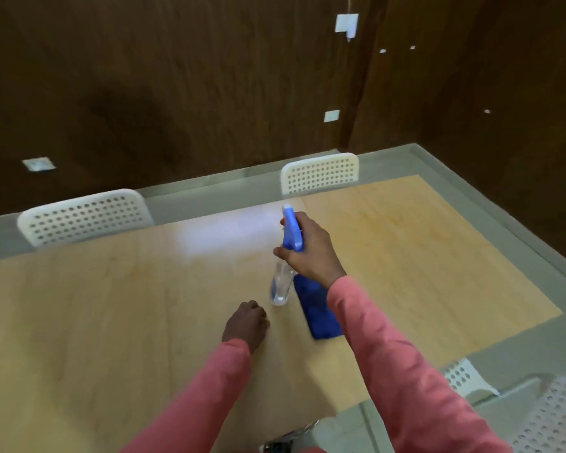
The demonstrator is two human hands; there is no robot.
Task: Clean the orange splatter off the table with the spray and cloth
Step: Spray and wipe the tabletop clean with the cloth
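Note:
My right hand (311, 250) grips the neck of a spray bottle (282, 286) with a clear body and a blue trigger head, held just above the light wooden table (111, 305), nozzle pointing away from me. A folded blue cloth (317, 313) lies flat on the table right beside the bottle, partly under my right forearm. My left hand (245, 325) rests on the table as a loose fist, a little left of the bottle, holding nothing. A faint orange tint shows on the table's far right part (399, 220); the picture is blurred.
Two white perforated chairs (85, 215) (321, 173) stand at the table's far edge, and another white chair (556, 416) sits at the near right. Dark wood walls enclose the room. A grey floor surrounds the table.

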